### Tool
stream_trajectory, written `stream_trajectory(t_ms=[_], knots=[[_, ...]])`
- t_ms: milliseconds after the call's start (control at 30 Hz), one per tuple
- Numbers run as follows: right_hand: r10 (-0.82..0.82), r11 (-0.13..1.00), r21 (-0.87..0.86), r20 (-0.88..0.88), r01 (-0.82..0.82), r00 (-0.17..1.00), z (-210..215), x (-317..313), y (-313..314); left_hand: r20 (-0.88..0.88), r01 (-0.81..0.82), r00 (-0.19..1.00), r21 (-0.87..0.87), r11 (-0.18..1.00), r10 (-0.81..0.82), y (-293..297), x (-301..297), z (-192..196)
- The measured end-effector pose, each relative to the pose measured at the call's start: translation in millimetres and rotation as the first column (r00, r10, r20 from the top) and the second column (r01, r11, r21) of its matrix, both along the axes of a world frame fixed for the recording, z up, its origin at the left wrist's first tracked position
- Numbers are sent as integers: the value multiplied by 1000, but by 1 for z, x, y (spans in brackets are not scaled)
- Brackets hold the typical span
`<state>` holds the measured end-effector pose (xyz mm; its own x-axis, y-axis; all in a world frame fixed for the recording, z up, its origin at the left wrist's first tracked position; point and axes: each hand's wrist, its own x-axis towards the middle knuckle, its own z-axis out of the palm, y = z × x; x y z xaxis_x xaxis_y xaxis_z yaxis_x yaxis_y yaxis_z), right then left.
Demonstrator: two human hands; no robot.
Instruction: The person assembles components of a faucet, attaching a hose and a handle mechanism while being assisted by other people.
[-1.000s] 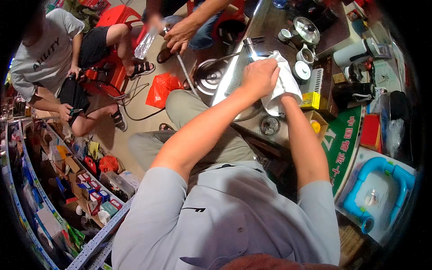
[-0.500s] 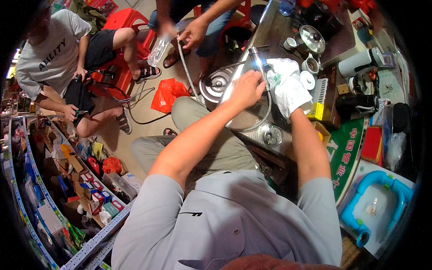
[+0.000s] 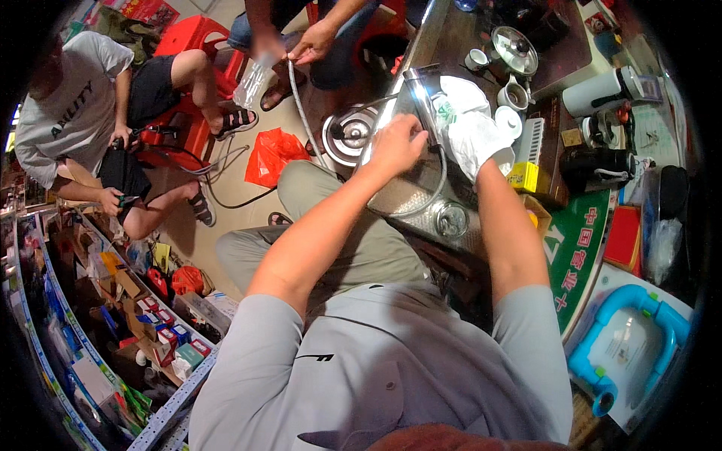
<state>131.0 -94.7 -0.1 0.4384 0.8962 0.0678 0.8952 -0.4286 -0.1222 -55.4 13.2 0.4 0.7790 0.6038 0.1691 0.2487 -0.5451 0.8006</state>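
Hands at the metal tray
Left hand (image 3: pixel 396 143) grips a metal fitting (image 3: pixel 421 94); right hand (image 3: pixel 481 139) clutches a white cloth (image 3: pixel 459 105) over the tray (image 3: pixel 421 199).

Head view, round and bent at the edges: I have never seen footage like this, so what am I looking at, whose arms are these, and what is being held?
The camera sits on a person's head and looks down through a fisheye lens, so straight edges curve. The grey shirt and both forearms belong to the wearer. The left hand rests on a shiny metal piece at the edge of a metal tray. The right hand is wrapped in a white cloth. On the table stand cups and a lidded pot. Two other people are across the floor; one holds a thin hose.
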Motion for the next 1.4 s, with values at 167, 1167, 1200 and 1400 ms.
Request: stream_trajectory(t_ms=[167,1167,1200,1400], knots=[[-64,996,61,21,63,998,37,1,-18,56,-43,997,-73,996,47,6,5,-6],[267,452,257,-953,854,145,172,-60,-189,-183,248,951,-36,968,-251,-73,96,-13],[372,433,295,-919,852,129,175,-53,-184,-410,459,836,157,874,-365,-95,86,-13],[428,585,140,-890,799,-157,138,-37,-127,-506,587,773,342,734,-383,-113,52,11]])
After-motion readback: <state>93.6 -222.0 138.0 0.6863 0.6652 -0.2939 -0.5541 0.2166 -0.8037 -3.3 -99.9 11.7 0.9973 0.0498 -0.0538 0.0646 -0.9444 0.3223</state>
